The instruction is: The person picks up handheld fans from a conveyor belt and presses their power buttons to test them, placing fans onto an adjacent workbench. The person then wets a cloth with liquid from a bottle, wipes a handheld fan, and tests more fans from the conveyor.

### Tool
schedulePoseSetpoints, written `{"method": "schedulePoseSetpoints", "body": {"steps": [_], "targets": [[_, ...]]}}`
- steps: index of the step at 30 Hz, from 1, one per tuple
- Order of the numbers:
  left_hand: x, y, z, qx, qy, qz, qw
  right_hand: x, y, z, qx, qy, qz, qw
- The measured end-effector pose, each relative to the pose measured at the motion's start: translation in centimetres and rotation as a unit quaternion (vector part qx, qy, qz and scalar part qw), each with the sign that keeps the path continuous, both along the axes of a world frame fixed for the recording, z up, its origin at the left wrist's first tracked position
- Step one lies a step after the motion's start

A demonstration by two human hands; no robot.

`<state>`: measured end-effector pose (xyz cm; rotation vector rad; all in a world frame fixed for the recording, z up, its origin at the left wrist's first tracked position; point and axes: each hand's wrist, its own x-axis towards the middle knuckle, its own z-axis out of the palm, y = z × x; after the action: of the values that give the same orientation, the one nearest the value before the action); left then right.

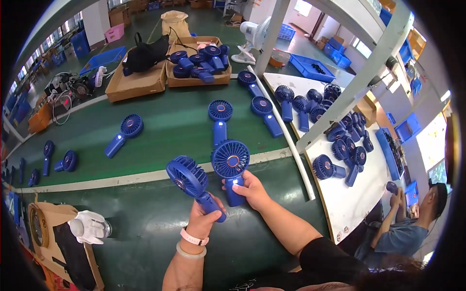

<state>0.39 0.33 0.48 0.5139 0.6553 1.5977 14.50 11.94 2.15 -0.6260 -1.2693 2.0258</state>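
My left hand (pixel 203 216) is wrapped round the handle of a blue handheld fan (pixel 187 177), whose head tilts up to the left. In my right hand (pixel 252 190) is a second blue handheld fan (pixel 231 160), upright with its round grille facing me and my thumb on the handle front. The two fan heads are close together over the near edge of the green conveyor belt (pixel 167 133). Just beyond the right-hand fan, another fan (pixel 220 114) lies on the belt. One more fan (pixel 130 127) lies farther left, its handle toward me.
Several fans lie along the belt. Cardboard trays (pixel 199 80) with fans and a black bag (pixel 145 53) stand at its far side. A white table (pixel 347 203) with many fans is at right, beside a white post (pixel 359 72). A co-worker (pixel 403 228) sits there holding a fan.
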Motion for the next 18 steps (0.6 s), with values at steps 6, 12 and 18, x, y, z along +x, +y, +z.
{"method": "schedulePoseSetpoints", "body": {"steps": [6,12,18], "targets": [[0.39,-0.06,0.05,-0.024,0.03,0.027,0.999,0.11,0.04,-0.01,-0.046,-0.001,0.005,0.999],[0.59,-0.21,0.22,-0.031,0.051,0.067,0.996,-0.16,0.01,-0.15,-0.021,-0.002,-0.007,1.0],[-0.02,-0.34,-0.32,-0.015,0.046,0.029,0.998,-0.09,0.1,0.24,-0.034,-0.004,-0.003,0.999]]}}
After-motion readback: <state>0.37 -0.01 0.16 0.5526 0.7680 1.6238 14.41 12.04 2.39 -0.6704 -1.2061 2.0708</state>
